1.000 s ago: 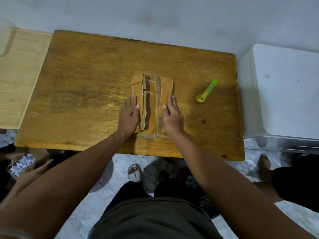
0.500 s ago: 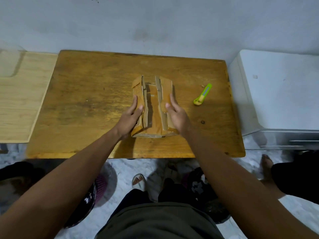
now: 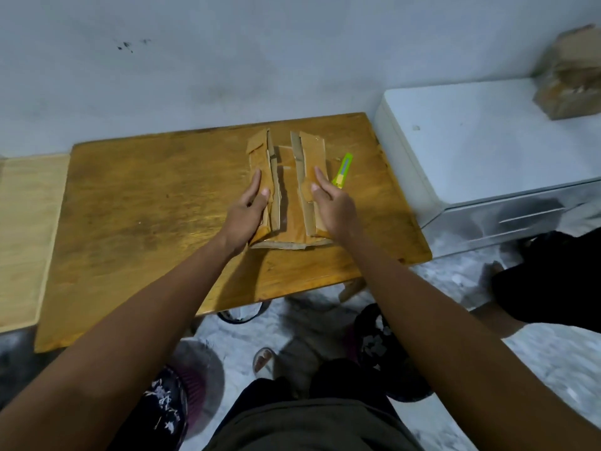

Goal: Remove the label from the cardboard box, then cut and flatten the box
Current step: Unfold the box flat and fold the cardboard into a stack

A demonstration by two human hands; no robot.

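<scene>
The cardboard box (image 3: 287, 190) lies cut open and nearly flat on the far right part of the wooden desk (image 3: 146, 206), and everything else is best placed from it. At the box's left side, the left hand (image 3: 248, 208) rests with its fingers (image 3: 257, 183) stretched out and flat on the left flap, pressing rather than gripping; nothing is held in it. In the middle of the box the inner panels stand a little proud, with narrow strips of flap edge raised along both sides of a shallow trough, so it is not yet fully flat. At the box's right side, the right hand (image 3: 331, 203) lies the same way, fingers (image 3: 320, 180) spread loose on the right flap, holding nothing. Just right of the box, beside those fingertips, lies a green utility knife (image 3: 343, 170). The cardboard looks light and thin, stiff along its panels yet springy at the creases, and its taped surface looks glossy and probably a little slippery, so flat palms on the outer flaps, pushing down and outward, seem the surest hold; the cut edges may bend or tear if pinched.
</scene>
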